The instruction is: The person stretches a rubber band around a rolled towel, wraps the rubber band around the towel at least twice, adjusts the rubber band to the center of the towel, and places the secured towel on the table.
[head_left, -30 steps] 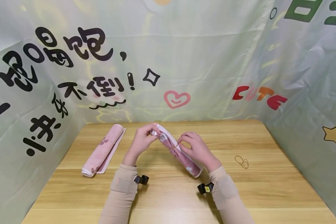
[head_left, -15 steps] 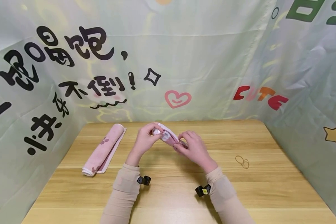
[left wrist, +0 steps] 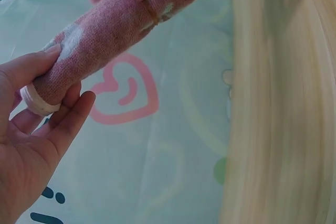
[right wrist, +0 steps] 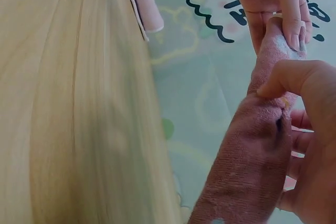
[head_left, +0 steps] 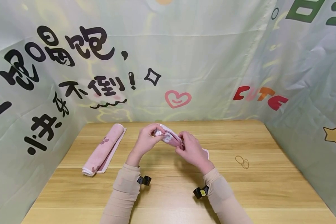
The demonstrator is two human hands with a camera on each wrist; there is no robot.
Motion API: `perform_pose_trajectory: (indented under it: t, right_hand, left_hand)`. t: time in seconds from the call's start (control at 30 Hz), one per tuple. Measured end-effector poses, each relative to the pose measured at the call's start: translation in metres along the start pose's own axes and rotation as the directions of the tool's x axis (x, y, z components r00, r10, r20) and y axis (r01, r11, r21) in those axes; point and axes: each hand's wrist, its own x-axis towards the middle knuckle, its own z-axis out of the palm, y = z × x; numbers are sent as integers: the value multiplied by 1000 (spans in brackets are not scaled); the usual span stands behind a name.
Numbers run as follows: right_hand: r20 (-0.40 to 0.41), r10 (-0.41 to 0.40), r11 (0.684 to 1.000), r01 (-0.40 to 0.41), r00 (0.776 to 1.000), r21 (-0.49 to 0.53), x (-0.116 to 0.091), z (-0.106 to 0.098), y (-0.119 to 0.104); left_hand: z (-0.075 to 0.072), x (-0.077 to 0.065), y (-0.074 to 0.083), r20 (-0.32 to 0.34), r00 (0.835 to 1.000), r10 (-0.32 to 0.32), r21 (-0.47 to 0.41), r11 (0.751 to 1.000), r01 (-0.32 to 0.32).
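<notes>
A rolled pink towel [head_left: 171, 141] with white floral patches is held up over the table, slanting down to the right. My left hand [head_left: 145, 140] pinches its upper left end, thumb on one side and fingers on the other. Around the middle, my right hand [head_left: 192, 150] grips the roll with thumb and fingers. A thin tan rubber band [left wrist: 153, 15] cinches the towel at its waist in the left wrist view, right by the right fingertips. In the right wrist view, the towel [right wrist: 241, 161] widens below the cinch and shows a small dark fold.
Another rolled pink towel [head_left: 103, 151] lies at the left of the wooden table [head_left: 168, 202]. A loose, twisted rubber band [head_left: 242, 162] lies on the right side. Printed fabric [head_left: 201, 62] walls the table at the back and both sides.
My right hand has shifted from pinching the band to gripping the towel around its cinched middle. The towel's lower right end has swung up and right, partly behind that hand.
</notes>
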Motion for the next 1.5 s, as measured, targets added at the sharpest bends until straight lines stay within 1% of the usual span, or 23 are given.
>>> perform_pose_trajectory:
  t: [0.23, 0.4, 0.6, 0.77, 0.93, 1.17, 1.27, 1.37, 1.5]
  right_hand:
    - [12, 23, 1000, -23, 1000, 5, 1, -2, -2]
    - [12, 17, 1000, -17, 1000, -10, 0, -1, 0]
    - [-27, -9, 1000, 9, 1000, -18, 0, 0, 1]
    - [-45, 7, 1000, -9, 999, -26, 0, -1, 1]
    - [-22, 34, 999, -35, 999, -41, 1, -4, 2]
    - [27, 38, 998, -36, 999, -47, 3, -9, 4]
    - [45, 41, 998, -39, 998, -45, 3, -12, 6]
    - [49, 34, 998, -31, 998, -51, 3, -14, 8]
    - [29, 11, 997, -9, 1000, -77, 2, -16, 9]
  left_hand:
    - [-2, 0, -1, -14, 1000, 2, 20, 1000, -2]
    - [0, 0, 1, -8, 1000, -11, -9, 1000, 11]
    - [1, 1, 3, -7, 1000, -21, -9, 1000, 20]
    - [1, 3, 2, -2, 1000, -30, -14, 999, 30]
    - [0, 2, 1, -4, 999, -42, -14, 999, 42]
    - [0, 1, 0, -10, 999, -43, 10, 999, 43]
    - [0, 2, 0, -2, 999, -36, 5, 999, 36]
    - [0, 2, 0, 26, 999, -35, 16, 999, 35]
    - [1, 2, 1, 78, 996, -43, 75, 996, 38]
